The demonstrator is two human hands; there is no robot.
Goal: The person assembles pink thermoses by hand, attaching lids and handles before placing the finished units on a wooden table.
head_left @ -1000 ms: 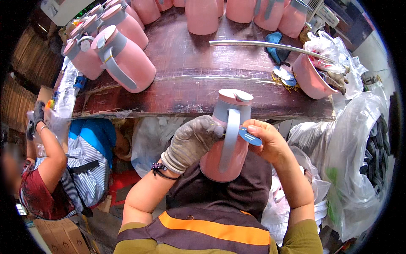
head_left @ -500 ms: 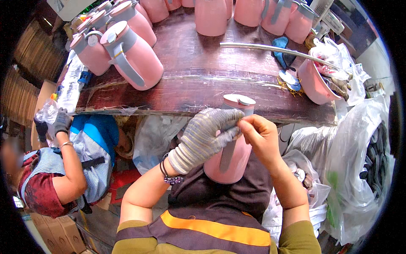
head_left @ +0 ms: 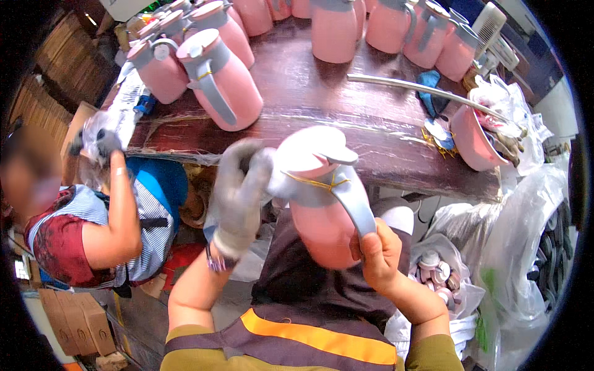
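Observation:
I hold a pink jug [head_left: 322, 226] with a grey lid and grey handle over my lap, tilted to the right. A thin yellow band crosses its grey collar. My left hand [head_left: 242, 191], in a grey work glove, grips the lid and collar from the left. My right hand [head_left: 378, 255], bare, clasps the lower end of the grey handle and the jug's side. The jug's base is hidden against my dark apron.
A dark red table [head_left: 322, 105] carries several more pink jugs [head_left: 223, 80], a long metal rod [head_left: 421, 86] and a pink bowl [head_left: 473, 139] of bits. Another person [head_left: 93, 216] sits at left. Clear plastic bags [head_left: 513, 235] pile up at right, one holding small caps [head_left: 433, 269].
The jug has been lifted and tilted rightward. My right hand slid from the lid down to the handle's lower end. My gloved left hand shifted to the lid's left side.

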